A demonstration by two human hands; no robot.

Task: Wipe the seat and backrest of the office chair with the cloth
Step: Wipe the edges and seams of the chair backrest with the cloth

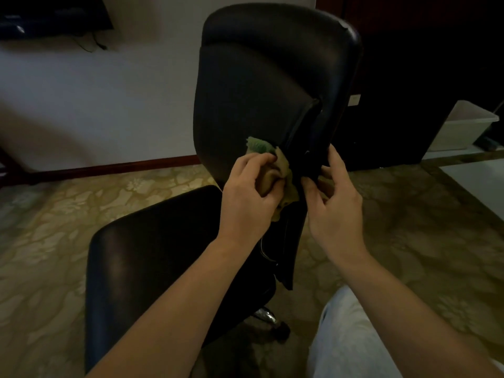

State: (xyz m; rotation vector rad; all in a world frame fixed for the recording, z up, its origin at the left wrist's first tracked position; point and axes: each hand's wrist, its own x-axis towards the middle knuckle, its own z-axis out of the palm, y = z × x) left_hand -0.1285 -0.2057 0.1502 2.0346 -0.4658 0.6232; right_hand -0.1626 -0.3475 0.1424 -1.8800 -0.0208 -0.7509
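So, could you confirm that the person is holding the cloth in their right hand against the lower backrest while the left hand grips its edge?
Not quite: the head view shows the cloth in the left hand, while the right hand grips the lower backrest edge.

Office chair (261,110), black: one, with one seat (152,257) and one backrest (253,85). Cloth (275,170), green and tan: one; hands: two, left hand (249,192) and right hand (336,203). Pale plastic bin (461,126): one; wall-mounted dark screen (54,15): one.
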